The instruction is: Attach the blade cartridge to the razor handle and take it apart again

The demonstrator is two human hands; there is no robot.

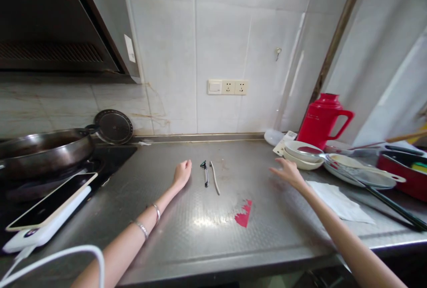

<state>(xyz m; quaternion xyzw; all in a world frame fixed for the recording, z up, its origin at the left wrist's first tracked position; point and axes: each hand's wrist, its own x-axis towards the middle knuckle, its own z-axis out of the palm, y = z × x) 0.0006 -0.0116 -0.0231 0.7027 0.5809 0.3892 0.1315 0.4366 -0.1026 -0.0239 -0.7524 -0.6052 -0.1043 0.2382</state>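
Note:
My left hand (182,173) rests on the steel counter (200,234) with its fingers curled in, holding nothing that I can see. Just to its right lie a dark peeler-like tool (205,172) and a thin pale stick (215,178), side by side. My right hand (287,170) hovers over the counter with its fingers stretched out flat, empty, close to the stacked white bowls (302,152). Two bracelets sit on my left wrist.
A wok (43,150) sits on the stove at left, with a phone on a power bank (46,210) in front. At right stand a red jug (322,119), plates with utensils (360,172), a paper towel (336,199) and a red pan (405,172). A red scrap (244,214) lies mid-counter.

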